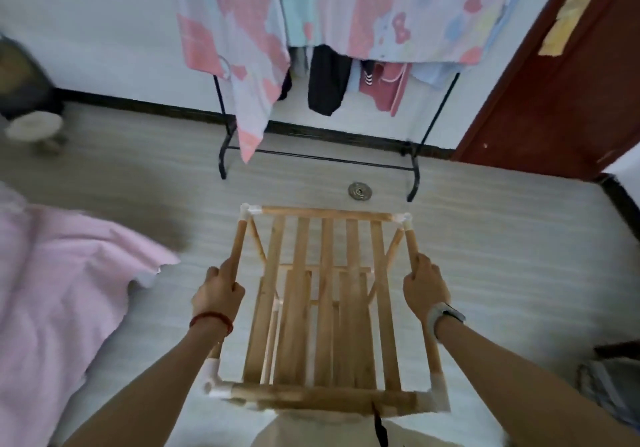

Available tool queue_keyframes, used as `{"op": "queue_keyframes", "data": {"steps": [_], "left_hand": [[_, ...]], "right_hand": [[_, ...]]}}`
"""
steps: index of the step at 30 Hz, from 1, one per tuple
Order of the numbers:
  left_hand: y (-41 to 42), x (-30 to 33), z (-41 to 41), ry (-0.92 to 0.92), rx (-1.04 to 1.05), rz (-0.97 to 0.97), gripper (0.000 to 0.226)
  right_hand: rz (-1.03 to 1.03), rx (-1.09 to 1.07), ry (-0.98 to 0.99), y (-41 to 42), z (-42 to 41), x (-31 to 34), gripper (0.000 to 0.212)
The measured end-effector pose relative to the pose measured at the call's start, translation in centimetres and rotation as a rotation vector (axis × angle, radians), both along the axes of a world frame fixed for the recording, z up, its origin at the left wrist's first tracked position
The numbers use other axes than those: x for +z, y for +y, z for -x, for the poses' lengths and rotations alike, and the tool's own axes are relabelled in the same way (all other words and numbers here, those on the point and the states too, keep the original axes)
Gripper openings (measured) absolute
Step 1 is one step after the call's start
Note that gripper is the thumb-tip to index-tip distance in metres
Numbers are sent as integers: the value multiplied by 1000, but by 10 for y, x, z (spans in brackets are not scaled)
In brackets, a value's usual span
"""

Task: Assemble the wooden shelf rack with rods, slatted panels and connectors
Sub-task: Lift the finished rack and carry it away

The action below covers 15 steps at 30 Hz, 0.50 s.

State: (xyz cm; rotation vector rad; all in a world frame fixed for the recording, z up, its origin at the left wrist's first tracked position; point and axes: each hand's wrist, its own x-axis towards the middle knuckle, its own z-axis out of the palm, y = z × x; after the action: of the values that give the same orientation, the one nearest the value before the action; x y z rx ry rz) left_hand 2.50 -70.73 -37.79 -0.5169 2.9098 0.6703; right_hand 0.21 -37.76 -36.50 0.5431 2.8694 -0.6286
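The wooden shelf rack [325,294] is seen from above in the lower middle. Its top slatted panel is framed by rods, with a second slatted panel visible below through the gaps. White connectors join the rods at the corners, such as the far left one [246,211] and the near left one [214,382]. My left hand [218,294] grips the left side rod about halfway along. On the opposite side, my right hand [424,287] grips the right side rod. A watch is on my right wrist.
A black clothes rack [412,173] hung with clothes stands against the far wall. A round floor drain [359,191] lies just beyond the shelf. Pink bedding [65,294] covers the left. A dark red door [561,83] is at the right, and a grey bag [609,398] at bottom right.
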Motion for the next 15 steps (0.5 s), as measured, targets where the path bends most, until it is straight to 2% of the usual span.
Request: {"op": "queue_keyframes", "data": {"steps": [7, 10, 15], "left_hand": [[-95, 12, 91, 19, 177, 22, 42], [-140, 8, 132, 32, 280, -28, 43], [-221, 1, 219, 40, 399, 3, 44]], "right_hand": [[38, 169, 71, -104, 153, 1, 36], [78, 247, 91, -157, 224, -7, 38], [101, 374, 92, -249, 349, -17, 30]]}}
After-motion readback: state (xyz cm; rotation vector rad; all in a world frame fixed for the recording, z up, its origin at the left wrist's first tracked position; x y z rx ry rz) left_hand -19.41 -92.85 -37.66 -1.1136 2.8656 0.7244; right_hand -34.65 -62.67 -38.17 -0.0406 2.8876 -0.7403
